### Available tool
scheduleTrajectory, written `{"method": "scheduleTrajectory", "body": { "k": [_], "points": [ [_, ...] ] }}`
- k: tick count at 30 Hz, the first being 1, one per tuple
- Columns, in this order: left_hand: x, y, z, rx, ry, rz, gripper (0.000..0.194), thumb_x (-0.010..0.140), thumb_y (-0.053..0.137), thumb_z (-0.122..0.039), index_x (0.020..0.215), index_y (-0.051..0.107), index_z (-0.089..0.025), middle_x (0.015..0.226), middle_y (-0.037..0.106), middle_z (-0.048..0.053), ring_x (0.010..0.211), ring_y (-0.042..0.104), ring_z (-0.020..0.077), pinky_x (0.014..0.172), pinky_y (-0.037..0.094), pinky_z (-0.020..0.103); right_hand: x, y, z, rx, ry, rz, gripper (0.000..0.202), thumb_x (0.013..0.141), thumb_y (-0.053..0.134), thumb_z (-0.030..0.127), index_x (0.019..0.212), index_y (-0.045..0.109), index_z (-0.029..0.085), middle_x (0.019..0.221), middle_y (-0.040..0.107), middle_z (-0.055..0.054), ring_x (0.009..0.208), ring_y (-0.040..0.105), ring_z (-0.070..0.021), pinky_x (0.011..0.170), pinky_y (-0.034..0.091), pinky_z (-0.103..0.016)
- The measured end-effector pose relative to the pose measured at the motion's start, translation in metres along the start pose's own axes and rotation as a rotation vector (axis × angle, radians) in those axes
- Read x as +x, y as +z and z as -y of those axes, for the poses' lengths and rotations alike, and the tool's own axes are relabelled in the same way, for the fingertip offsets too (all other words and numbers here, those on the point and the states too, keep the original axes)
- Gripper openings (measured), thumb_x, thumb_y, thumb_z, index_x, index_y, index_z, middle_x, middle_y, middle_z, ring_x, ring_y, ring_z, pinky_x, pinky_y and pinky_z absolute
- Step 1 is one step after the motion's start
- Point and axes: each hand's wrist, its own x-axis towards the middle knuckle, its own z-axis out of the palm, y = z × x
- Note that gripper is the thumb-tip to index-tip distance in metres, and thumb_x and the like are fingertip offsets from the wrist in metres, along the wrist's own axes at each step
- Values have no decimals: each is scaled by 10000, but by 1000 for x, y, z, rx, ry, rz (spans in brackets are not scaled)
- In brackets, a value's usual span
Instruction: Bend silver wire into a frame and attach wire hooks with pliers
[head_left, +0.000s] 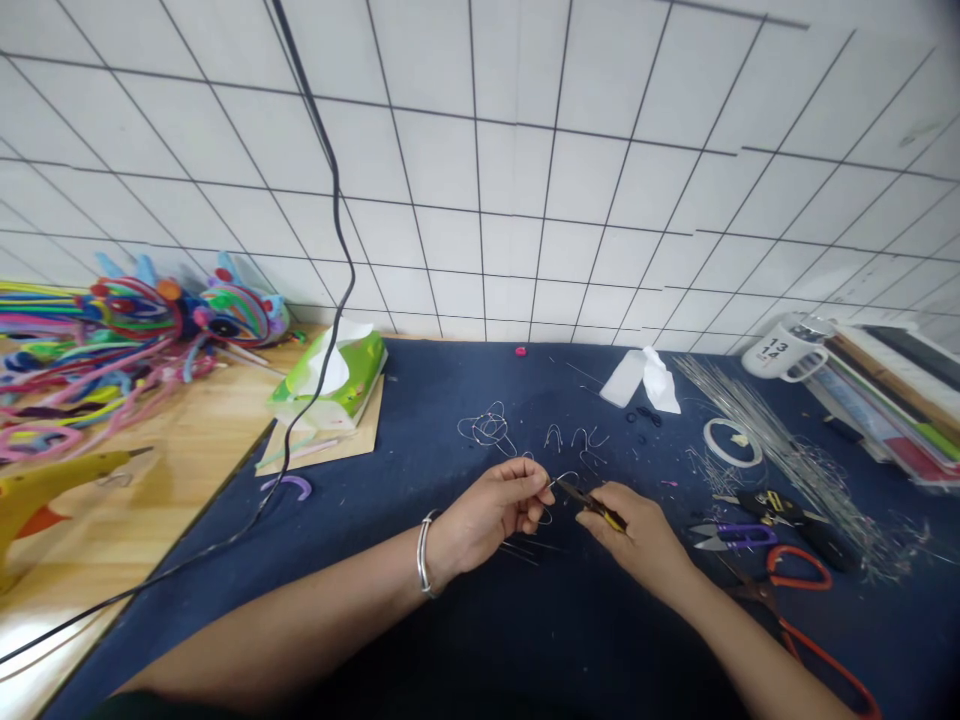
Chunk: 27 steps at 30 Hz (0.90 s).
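My left hand (501,502), with a silver bangle at its wrist, pinches a thin wire (568,477) between thumb and fingers. In my right hand (630,520) is a pair of pliers (594,503) with dark jaws and some yellow on the handle. The jaws point left and meet the wire close to my left fingertips; whether they are clamped on it I cannot tell. Beyond my hands lie a loose coil of wire (489,428) and several small bent wire pieces (586,440). A few straight wires (529,550) rest under my left hand.
At right lie orange-handled scissors (799,568), purple snips (739,537), a bundle of straight wires (757,430), a white ring (733,443) and a mug (784,350). A tissue pack (330,375), black cable (341,230), yellow glue gun (56,495) and colourful pipe cleaners (82,370) are at left.
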Motion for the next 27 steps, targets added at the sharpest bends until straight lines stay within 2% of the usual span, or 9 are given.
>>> {"method": "scheduleTrajectory", "body": {
  "k": [5, 8, 12, 15, 17, 21, 27],
  "points": [
    [0, -2, -4, 74, 8, -40, 173, 764, 559, -310, 824, 523, -151, 797, 541, 34, 551, 460, 62, 476, 321, 192, 1, -1, 0, -28, 7, 5, 199, 819, 440, 389, 789, 523, 210, 715, 520, 6, 647, 492, -120, 604, 388, -236],
    [0, -6, -15, 199, 92, -88, 180, 763, 554, -321, 821, 522, -154, 802, 533, 30, 553, 447, 62, 473, 314, 189, 2, -1, -3, -70, 11, -2, 215, 821, 431, 403, 791, 522, 211, 728, 522, 0, 658, 493, -125, 610, 389, -238],
    [0, -18, -37, 597, 244, -107, 136, 771, 536, -294, 805, 548, -163, 643, 493, -7, 531, 417, 78, 501, 315, 204, 4, 2, -10, -120, 10, -11, 221, 821, 427, 410, 805, 530, 216, 744, 532, -6, 668, 503, -130, 625, 395, -244],
    [1, -31, -50, 999, 287, -20, 102, 757, 542, -264, 754, 598, -178, 656, 531, 3, 576, 433, 101, 553, 306, 218, 5, 4, -13, -138, 10, -2, 223, 824, 420, 407, 771, 522, 216, 732, 532, -3, 657, 505, -127, 618, 394, -241],
    [3, -41, -53, 1199, 322, -27, 106, 730, 573, -262, 669, 614, -186, 620, 535, 6, 571, 421, 111, 546, 269, 223, 6, 4, -15, -143, 6, -6, 228, 823, 420, 408, 748, 514, 214, 719, 531, -1, 644, 503, -124, 603, 391, -236],
    [6, -56, -52, 1353, 280, -95, 274, 734, 570, -336, 511, 579, -176, 477, 484, 0, 454, 350, 96, 480, 193, 233, 7, 4, -16, -150, -7, -22, 223, 820, 425, 405, 744, 515, 216, 711, 536, -4, 632, 502, -126, 587, 386, -235],
    [8, -64, -56, 1367, 57, 74, 318, 732, 556, -407, 528, 612, -169, 461, 537, 3, 394, 413, 79, 425, 218, 217, 8, 4, -19, -148, -6, -18, 219, 821, 422, 404, 751, 517, 219, 712, 536, -3, 622, 499, -125, 580, 385, -239]
  ]
}}
